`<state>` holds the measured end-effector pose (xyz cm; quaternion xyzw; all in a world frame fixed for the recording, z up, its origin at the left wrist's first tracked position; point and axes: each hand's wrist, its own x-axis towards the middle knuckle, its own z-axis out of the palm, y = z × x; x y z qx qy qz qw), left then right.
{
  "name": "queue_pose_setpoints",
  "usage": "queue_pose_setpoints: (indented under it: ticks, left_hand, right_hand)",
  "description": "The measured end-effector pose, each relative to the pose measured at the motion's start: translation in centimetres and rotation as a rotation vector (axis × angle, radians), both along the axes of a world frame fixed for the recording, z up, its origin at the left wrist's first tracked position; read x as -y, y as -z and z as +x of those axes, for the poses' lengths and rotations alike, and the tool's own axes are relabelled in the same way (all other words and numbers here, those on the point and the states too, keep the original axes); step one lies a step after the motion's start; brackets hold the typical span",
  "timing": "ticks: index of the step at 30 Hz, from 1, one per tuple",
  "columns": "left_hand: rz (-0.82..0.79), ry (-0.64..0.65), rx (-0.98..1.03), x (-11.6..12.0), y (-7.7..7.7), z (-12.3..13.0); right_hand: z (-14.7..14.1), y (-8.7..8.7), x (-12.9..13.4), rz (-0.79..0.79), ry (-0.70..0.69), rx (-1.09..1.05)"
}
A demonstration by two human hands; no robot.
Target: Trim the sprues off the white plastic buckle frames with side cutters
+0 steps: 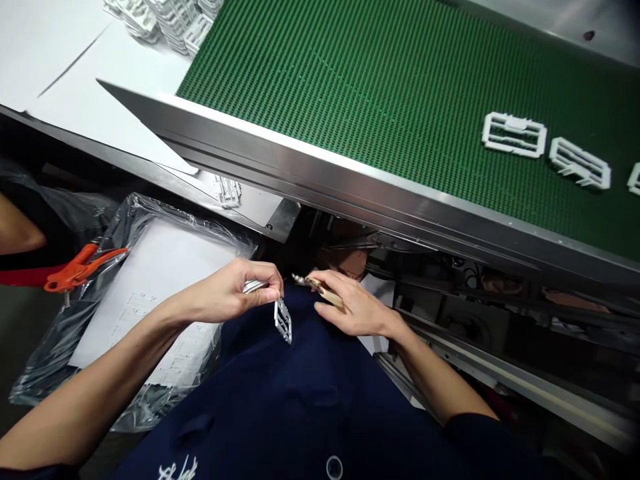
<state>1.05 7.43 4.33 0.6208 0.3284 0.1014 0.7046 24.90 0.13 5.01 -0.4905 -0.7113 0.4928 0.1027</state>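
Note:
My left hand (pixel 245 290) is closed on white plastic frames. One slotted plastic frame (pixel 283 320) hangs below its fingertips, and the edges of others show between the fingers. My right hand (pixel 355 303) is wrapped round hand pliers (pixel 330 295) with pale yellowish handles. Their metal jaws point left toward my left hand, a short gap away from it. The jaws are too small and dark to tell whether they are cutters. Both hands are in front of my dark blue shirt, below the metal edge of the conveyor.
A green ribbed conveyor belt (pixel 350 80) carries several white frames (pixel 514 135) at right, behind a metal side rail (pixel 300 157). White parts (pixel 173 23) are stacked at upper left. Below are a plastic-lined box (pixel 135 210), paper (pixel 165 267), an orange-handled tool (pixel 80 268) and another person's arm (pixel 17 227).

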Motion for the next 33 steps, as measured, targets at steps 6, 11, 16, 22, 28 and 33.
queue_pose_setpoints:
  ticks: [6, 11, 16, 22, 28, 33]
  left_hand:
    - [0.124, 0.197, -0.059, -0.3, -0.5, 0.8]
    - [0.185, 0.257, -0.089, -0.4, -1.0, 1.6]
    - [0.212, 0.28, -0.098, -0.4, -1.4, 2.0]
    - [0.217, 0.307, -0.089, -0.2, -1.2, 2.2]
    - [0.149, 0.236, -0.11, 0.3, -1.0, 2.4]
    - [0.058, 0.167, -0.109, 0.5, -0.5, 1.9]
  right_hand:
    - [1.1, -4.3, -1.0, 0.173, -0.248, 0.505]
    - [0.4, -5.8, -1.9, 0.209, -0.34, 0.586]
    - [0.3, -6.9, -2.4, 0.26, -0.412, 0.653]
    - [-0.1, -7.9, -3.2, 0.364, -0.525, 0.706]
    - [0.2, -7.4, -3.9, 0.305, -0.503, 0.641]
    - [2.3, -5.2, -2.7, 0.064, -0.225, 0.392]
